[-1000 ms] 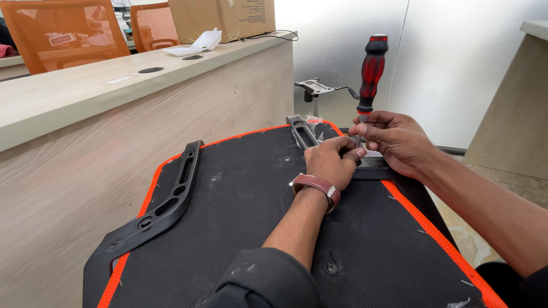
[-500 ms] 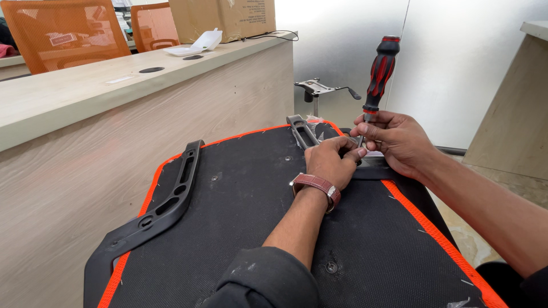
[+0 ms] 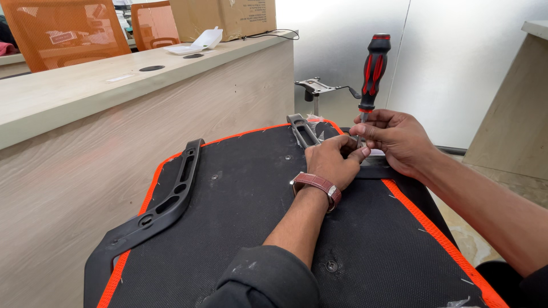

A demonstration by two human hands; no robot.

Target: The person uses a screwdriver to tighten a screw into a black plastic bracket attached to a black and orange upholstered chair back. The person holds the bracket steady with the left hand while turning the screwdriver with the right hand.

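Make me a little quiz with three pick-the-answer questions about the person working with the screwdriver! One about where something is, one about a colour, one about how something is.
1. Where does the black plastic arm bracket lie?
A. along the left edge of the seat underside
B. on the desk top
C. on the floor

2. What colours is the screwdriver handle?
A. blue and white
B. red and black
C. all yellow

3. How does the screwdriver stand?
A. lying flat
B. upright, handle up
C. upside down, tip up

Answers: 1 A, the bracket runs beside the orange trim on the left. 2 B, red panels show on a black grip. 3 B, the handle rises above the right hand, which pinches the shaft next to the left hand.
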